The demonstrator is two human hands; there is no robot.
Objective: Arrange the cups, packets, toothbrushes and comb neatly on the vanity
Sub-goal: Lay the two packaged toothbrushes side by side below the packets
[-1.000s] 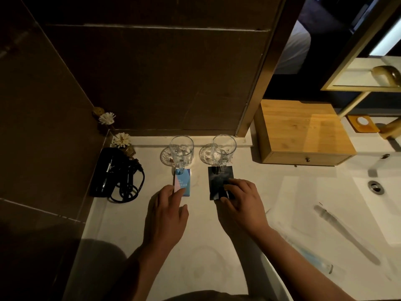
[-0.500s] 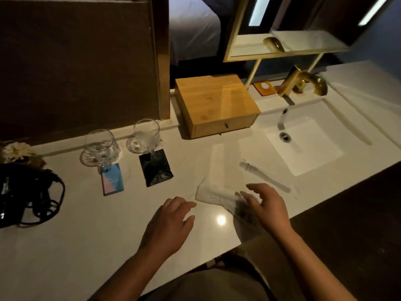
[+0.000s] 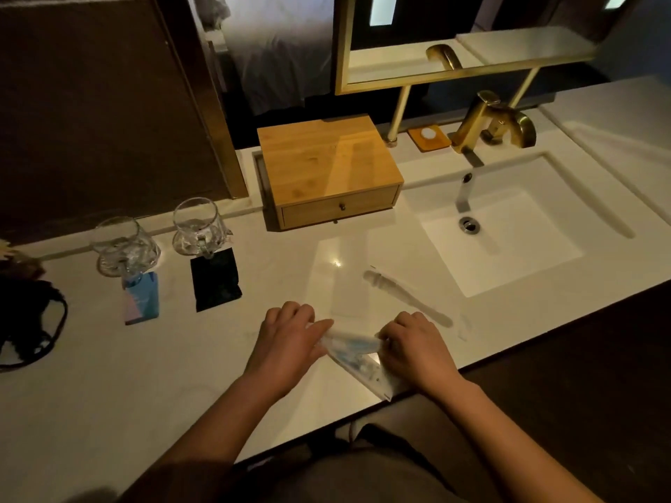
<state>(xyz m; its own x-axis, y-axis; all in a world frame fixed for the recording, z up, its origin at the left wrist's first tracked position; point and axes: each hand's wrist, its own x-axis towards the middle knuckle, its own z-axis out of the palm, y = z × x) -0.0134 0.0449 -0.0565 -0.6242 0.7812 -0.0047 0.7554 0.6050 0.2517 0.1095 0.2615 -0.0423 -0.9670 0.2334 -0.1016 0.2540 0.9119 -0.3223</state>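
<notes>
Two glass cups stand at the back left of the white vanity (image 3: 109, 375): the left cup (image 3: 123, 245) and the right cup (image 3: 198, 226). A blue-pink packet (image 3: 142, 298) lies in front of the left cup, a black packet (image 3: 215, 279) in front of the right one. Near the front edge my left hand (image 3: 287, 343) and my right hand (image 3: 414, 346) both grip a wrapped blue toothbrush (image 3: 354, 352) between them. A second wrapped toothbrush (image 3: 406, 297) lies diagonally just beyond my right hand. I cannot make out a comb.
A wooden drawer box (image 3: 326, 168) stands at the back centre. The sink basin (image 3: 508, 234) with a gold tap (image 3: 490, 121) fills the right side. A black hairdryer with coiled cord (image 3: 25, 321) lies at the far left. The mirror frame (image 3: 341, 45) rises behind.
My hands left the two packets by the cups and moved right to the front edge. Both have closed on the wrapped blue toothbrush. The view swung right toward the sink.
</notes>
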